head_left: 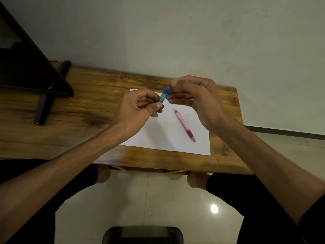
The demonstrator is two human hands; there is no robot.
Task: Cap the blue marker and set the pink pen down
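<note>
Step in hand looks like pulling the blue cap [166, 90] off the tube [162, 98], probably a lead refill case. To do it well, my read: keep the tube steady in the left hand [139, 110], pull the cap straight along the tube's axis, no twisting sideways, and keep it over the paper [168, 127] so anything that spills lands there. Tilting the open end up would help avoid a spill.

Left hand: fingers curled, thumb and forefinger pinching the tube's lower half; the tube's bottom end is hidden behind the thumb. Held in the air, tilted, cap end pointing up and away.

Right hand [195, 97]: fingers curled in, fingertips [171, 98] at the cap end of the tube. Looks like thumb and forefinger pinch the cap, but the contact is partly hidden, so exact grip is hard to tell. Not spread.

Tube is above the paper's far left corner, not touching it, between the two hands.

Pink pen [184, 125] lies on the paper, diagonal, tip toward the paper's near right corner, apart from both hands. Paper sits near the desk's [84, 110] right end, close to its near edge. Dark stand [44, 104] on the desk's far left.
</note>
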